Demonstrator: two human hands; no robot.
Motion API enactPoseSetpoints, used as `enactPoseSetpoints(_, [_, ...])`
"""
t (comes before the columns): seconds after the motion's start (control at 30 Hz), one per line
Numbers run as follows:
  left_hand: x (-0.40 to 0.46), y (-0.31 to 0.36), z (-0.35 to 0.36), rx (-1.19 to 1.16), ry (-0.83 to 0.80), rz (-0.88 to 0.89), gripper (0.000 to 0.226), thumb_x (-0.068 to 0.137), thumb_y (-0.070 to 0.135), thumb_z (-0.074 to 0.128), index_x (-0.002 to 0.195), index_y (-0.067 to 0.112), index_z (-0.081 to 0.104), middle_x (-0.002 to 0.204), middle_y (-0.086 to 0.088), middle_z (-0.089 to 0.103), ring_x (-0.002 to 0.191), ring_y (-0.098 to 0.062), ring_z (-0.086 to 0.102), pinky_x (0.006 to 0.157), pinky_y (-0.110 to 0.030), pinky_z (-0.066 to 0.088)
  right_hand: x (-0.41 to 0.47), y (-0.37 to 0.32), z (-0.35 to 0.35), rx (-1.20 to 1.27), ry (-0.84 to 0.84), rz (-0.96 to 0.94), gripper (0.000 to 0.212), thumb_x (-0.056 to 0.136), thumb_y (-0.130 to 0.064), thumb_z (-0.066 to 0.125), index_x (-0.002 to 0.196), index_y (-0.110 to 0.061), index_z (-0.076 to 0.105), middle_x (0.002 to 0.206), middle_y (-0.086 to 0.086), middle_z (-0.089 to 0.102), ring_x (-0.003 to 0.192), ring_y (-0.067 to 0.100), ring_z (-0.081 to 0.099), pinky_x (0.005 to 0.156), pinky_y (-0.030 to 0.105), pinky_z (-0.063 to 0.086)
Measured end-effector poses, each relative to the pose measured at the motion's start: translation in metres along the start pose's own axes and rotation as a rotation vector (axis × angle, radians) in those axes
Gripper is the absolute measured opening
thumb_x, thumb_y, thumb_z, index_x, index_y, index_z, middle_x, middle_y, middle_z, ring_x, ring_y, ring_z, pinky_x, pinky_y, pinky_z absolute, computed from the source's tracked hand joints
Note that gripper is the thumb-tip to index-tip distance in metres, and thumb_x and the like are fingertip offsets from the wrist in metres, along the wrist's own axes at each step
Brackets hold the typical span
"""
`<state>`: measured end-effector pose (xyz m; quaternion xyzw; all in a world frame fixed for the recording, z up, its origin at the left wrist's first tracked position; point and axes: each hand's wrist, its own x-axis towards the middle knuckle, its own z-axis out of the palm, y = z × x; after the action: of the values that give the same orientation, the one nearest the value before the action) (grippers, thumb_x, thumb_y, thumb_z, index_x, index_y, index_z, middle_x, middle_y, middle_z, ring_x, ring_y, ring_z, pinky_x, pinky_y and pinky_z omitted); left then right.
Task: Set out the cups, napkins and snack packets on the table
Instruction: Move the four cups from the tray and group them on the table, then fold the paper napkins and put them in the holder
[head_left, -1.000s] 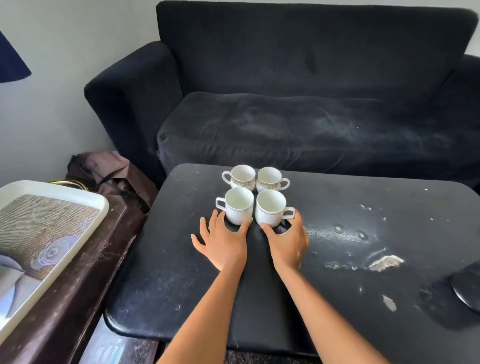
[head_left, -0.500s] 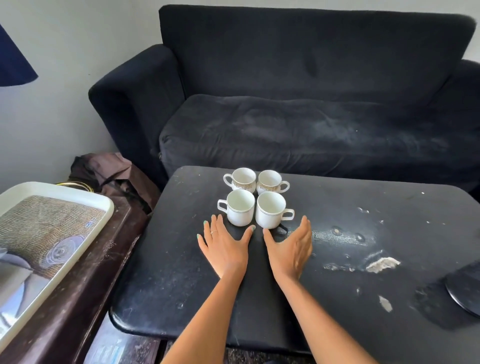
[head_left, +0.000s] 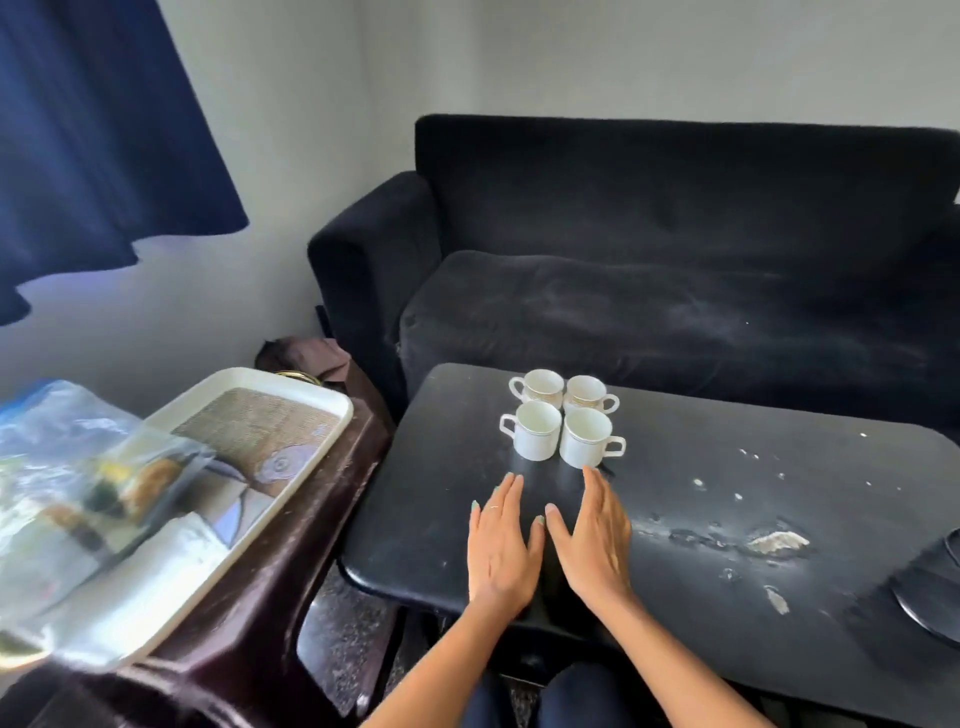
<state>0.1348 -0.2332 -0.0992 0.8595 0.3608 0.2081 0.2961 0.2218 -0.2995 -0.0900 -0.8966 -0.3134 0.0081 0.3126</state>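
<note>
The left hand (head_left: 501, 548) lies flat over the black worktop (head_left: 675, 519), palm down, its fingers straight and held close together, pointing away toward the sofa (head_left: 649, 270); a ring shows on one finger and the nails are pale green; the thumb lies out to the inner side, its tip close to the other thumb. The right hand (head_left: 592, 538) lies just beside it in the same manner, fingers straight and together, slightly angled inward at the wrist; neither hand holds anything; whether the palms press on the surface or float just above it I cannot tell. Both forearms reach in from the bottom edge, bare, converging toward the hands.

Four white cups (head_left: 563, 415) stand upright in a tight two-by-two square on the worktop just beyond the fingertips, apart from both hands; the near left cup (head_left: 535, 430) has its handle to the left, the near right cup (head_left: 587, 437) has its handle to the right; the two far cups carry a gold pattern and their handles also point outward; the right hand's fingertips come close to the near right cup without touching it.

To the left, on a dark brown side table (head_left: 249, 597), sits a cream tray (head_left: 311, 395) with a printed base; a clear plastic bag (head_left: 78, 467) with blurred packets inside lies over its near end, and something white and folded lies beside it on the tray, too blurred to name.
</note>
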Motion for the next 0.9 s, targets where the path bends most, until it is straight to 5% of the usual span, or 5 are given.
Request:
enactPoseSetpoints(0.43, [-0.027, -0.055, -0.18, 0.191, 0.287, -0.078, 0.064, 0.09, 0.032, 0.053, 0.146, 0.011, 0.03, 0.149, -0.007, 0.04, 0.135, -0.027, 0.038, 0.114, -0.042, 0.025, -0.04, -0.16, -0.004, 0.09, -0.043, -0.384, 0.041, 0.094, -0.033, 0.051, 0.129, -0.015, 0.049, 0.134, 0.005, 0.046, 0.126, 0.023, 0.042, 0.103, 0.036, 0.031])
enactPoseSetpoints(0.63, [-0.047, -0.116, -0.228, 0.276, 0.127, -0.459, 0.085, 0.091, 0.048, 0.049, 0.152, 0.007, 0.006, 0.162, -0.01, 0.002, 0.149, -0.027, 0.004, 0.12, -0.046, 0.007, -0.061, -0.224, 0.025, 0.117, -0.235, -0.514, 0.035, 0.094, -0.037, 0.048, 0.122, -0.017, 0.054, 0.128, 0.004, 0.047, 0.119, 0.023, 0.045, 0.101, 0.037, 0.034])
enactPoseSetpoints(0.8, [-0.055, -0.141, -0.239, 0.215, -0.074, -0.723, 0.094, 0.091, 0.057, 0.045, 0.15, -0.004, 0.004, 0.159, -0.022, 0.006, 0.147, -0.034, 0.007, 0.119, -0.043, 0.009, -0.071, -0.262, 0.059, 0.049, -0.425, -0.592, 0.032, 0.093, -0.032, 0.047, 0.119, -0.016, 0.056, 0.128, 0.005, 0.046, 0.121, 0.024, 0.042, 0.101, 0.037, 0.032])
enactPoseSetpoints(0.9, [-0.053, -0.15, -0.236, 0.186, -0.228, -0.795, 0.096, 0.092, 0.054, 0.044, 0.148, -0.007, -0.004, 0.159, -0.022, -0.008, 0.147, -0.034, -0.007, 0.119, -0.045, 0.004, -0.073, -0.276, 0.077, 0.042, -0.535, -0.602, 0.03, 0.092, -0.028, 0.048, 0.117, -0.014, 0.056, 0.127, 0.006, 0.045, 0.12, 0.024, 0.042, 0.102, 0.035, 0.031])
